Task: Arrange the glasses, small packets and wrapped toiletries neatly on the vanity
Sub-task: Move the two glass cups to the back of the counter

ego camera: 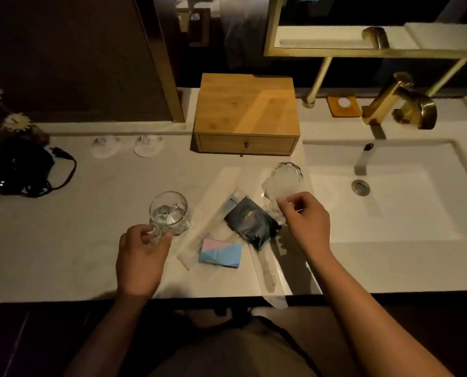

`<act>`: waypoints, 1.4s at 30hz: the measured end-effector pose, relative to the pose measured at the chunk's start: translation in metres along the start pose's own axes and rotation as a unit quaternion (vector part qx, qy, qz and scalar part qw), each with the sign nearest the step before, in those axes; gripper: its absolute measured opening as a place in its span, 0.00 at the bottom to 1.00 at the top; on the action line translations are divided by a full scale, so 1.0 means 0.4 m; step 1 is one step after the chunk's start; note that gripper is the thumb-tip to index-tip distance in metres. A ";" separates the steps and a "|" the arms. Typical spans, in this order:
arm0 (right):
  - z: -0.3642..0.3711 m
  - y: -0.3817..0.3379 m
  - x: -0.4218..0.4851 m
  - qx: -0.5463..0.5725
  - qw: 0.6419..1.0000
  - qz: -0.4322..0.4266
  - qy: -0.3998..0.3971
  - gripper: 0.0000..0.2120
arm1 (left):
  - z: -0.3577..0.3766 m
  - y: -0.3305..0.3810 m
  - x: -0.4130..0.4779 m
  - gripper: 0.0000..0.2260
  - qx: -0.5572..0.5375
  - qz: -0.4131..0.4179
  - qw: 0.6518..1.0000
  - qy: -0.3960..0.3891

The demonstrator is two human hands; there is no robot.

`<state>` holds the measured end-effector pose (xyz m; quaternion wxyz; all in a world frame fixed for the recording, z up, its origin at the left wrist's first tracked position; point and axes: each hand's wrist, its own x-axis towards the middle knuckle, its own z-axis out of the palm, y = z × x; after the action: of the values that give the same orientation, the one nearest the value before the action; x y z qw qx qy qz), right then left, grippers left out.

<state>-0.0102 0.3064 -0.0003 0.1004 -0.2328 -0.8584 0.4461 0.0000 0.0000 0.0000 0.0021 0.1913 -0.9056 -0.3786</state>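
A clear glass mug (169,213) stands upright on the white vanity (63,240), and my left hand (142,257) grips its handle. A second glass mug (284,180) lies tipped on its side near the sink; my right hand (305,221) pinches its handle or rim. Between the hands lies a pile: a black packet (250,223), a pink-and-blue packet (221,254), a long clear-wrapped toiletry (210,221) and a wrapped toothbrush-like item (266,270) reaching the front edge.
A wooden drawer box (247,115) stands at the back centre. Two round paper coasters (126,146) lie to its left. A black corded appliance (22,170) sits at far left. The sink basin (390,202) and gold faucet (398,102) fill the right.
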 end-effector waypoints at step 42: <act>0.028 -0.074 0.055 0.612 0.630 0.475 -0.042 0.05 | 0.118 -0.051 0.217 0.11 -0.187 0.033 0.972 -0.136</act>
<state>-0.0427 0.2946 0.0166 -0.0422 -0.4748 -0.1616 0.8641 -0.0802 -0.0111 -0.0599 -0.0728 0.1041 -0.8166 -0.5630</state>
